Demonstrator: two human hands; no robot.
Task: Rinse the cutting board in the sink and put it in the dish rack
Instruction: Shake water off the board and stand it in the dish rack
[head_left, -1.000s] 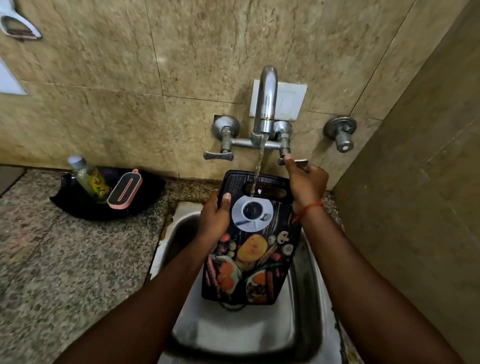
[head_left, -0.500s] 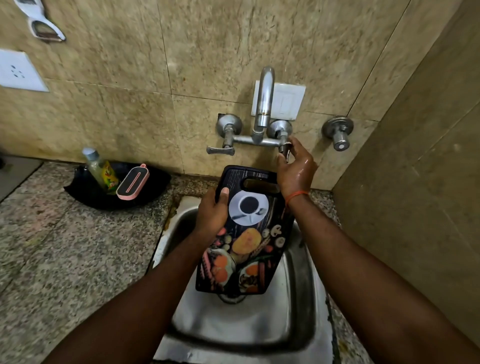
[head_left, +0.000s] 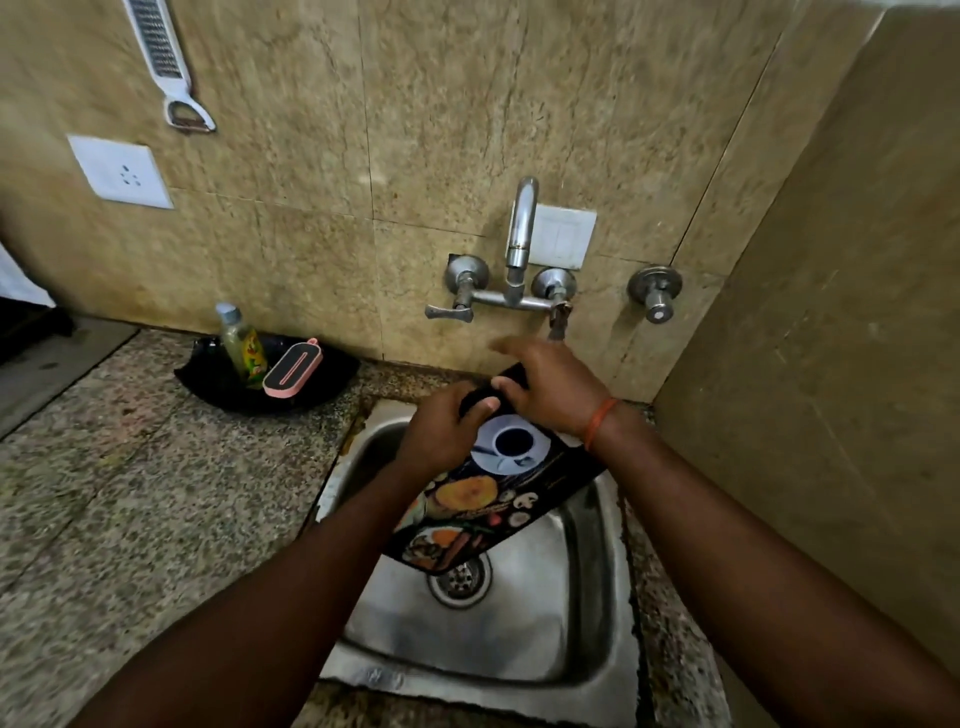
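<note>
A black cutting board (head_left: 498, 483) printed with a coffee cup and vegetables hangs tilted over the steel sink (head_left: 597, 551), its lower end above the drain (head_left: 460, 579). My left hand (head_left: 441, 434) grips the board's upper left edge, thumb on the printed face. My right hand (head_left: 550, 384) rests on the board's top end near the handle, fingers curled over it. The wall tap (head_left: 519, 244) stands above; no water runs from it. No dish rack is in view.
A black dish (head_left: 218, 374) on the granite counter (head_left: 130, 493) holds a soap bottle (head_left: 241, 345) and a pink scrubber (head_left: 293, 369). A grater (head_left: 161, 57) and socket (head_left: 122, 171) are on the tiled wall. A side wall (head_left: 831, 364) closes the right.
The water has stopped running. My right hand left the tap handle and came down onto the board's top end. The board has tilted and the view has pulled back.
</note>
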